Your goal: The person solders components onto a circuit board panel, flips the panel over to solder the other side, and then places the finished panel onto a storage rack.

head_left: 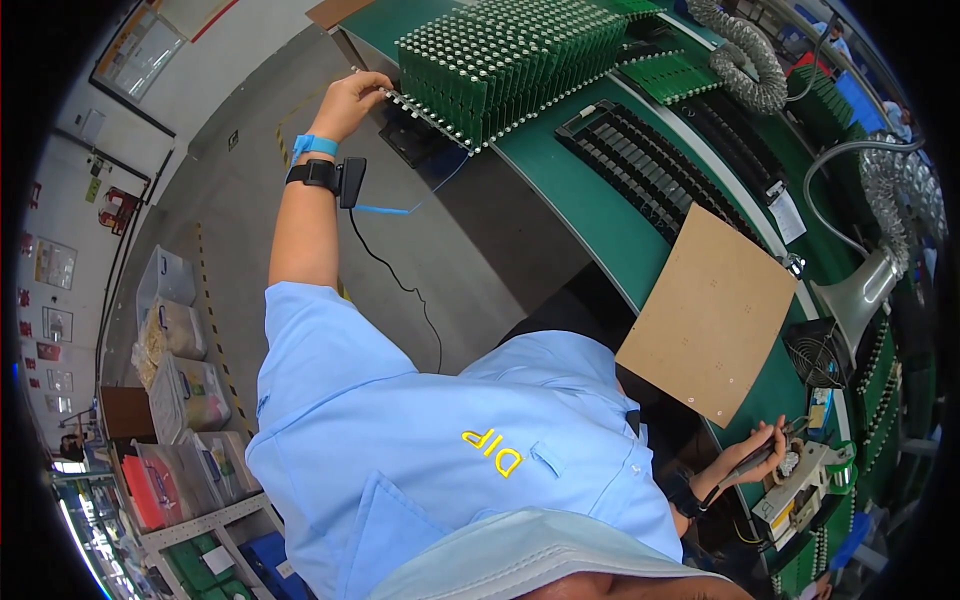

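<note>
My left hand (352, 103) reaches out to the far left with its fingers pinched on the edge of a green circuit board (425, 118). That board is at the near left corner of a large block of upright green circuit boards (510, 65) with rows of pale components. A blue band and a black strap with a small dark box are on my left wrist. At the right, my right hand (755, 455) is closed around a dark-handled tool (742, 468) that looks like pliers; its tip is hard to make out. A small pale machine (795, 490) stands beside this hand.
A brown board (710, 315) lies across the green bench (540, 165) and overhangs its edge. Black slotted racks (650, 165), a small fan (818, 352) and silvery ducts (750, 70) stand along the conveyor. Shelves with plastic bins (190, 395) are at the left. A black cable hangs from my left wrist.
</note>
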The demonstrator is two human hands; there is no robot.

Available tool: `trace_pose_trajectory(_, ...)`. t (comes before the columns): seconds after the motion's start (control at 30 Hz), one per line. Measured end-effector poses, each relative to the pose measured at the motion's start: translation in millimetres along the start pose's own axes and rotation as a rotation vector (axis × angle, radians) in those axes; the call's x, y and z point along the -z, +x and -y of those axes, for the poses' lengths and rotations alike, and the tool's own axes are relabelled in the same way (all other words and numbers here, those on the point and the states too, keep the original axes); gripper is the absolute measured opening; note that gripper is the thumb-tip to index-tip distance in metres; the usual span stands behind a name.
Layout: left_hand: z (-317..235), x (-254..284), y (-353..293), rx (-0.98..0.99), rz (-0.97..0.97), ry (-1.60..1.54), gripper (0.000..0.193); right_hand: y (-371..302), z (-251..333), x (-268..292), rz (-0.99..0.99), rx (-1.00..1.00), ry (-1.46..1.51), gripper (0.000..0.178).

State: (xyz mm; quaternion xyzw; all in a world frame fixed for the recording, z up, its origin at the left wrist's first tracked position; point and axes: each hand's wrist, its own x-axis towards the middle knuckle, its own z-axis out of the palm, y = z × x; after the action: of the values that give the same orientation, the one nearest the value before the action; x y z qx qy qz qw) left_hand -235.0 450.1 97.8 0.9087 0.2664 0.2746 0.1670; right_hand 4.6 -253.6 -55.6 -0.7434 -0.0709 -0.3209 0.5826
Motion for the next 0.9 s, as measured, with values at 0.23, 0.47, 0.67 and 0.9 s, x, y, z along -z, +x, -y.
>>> trace_pose_trajectory(0.23,-2.6,5.7,-3.9,0.023,0.033,0.034,0.016,-1.0,-1.6,0.1,0.006,0.004,0.020,0.012)
trace_pose_trajectory(0.47,-9.1,4.6,-3.7,-0.015,0.018,0.055,0.016,-1.0,-3.7,0.1,0.009,0.013,0.026,0.013)
trace_pose_trajectory(0.67,-10.9,-12.3,8.2,-0.067,-0.059,-0.016,0.017,-1.6,-8.2,2.5,0.025,-0.021,0.022,0.014)
trace_pose_trajectory(0.9,-8.6,-19.5,14.3,-0.057,-0.058,-0.022,0.019,-1.9,-8.1,3.1,0.030,-0.044,0.035,0.014)
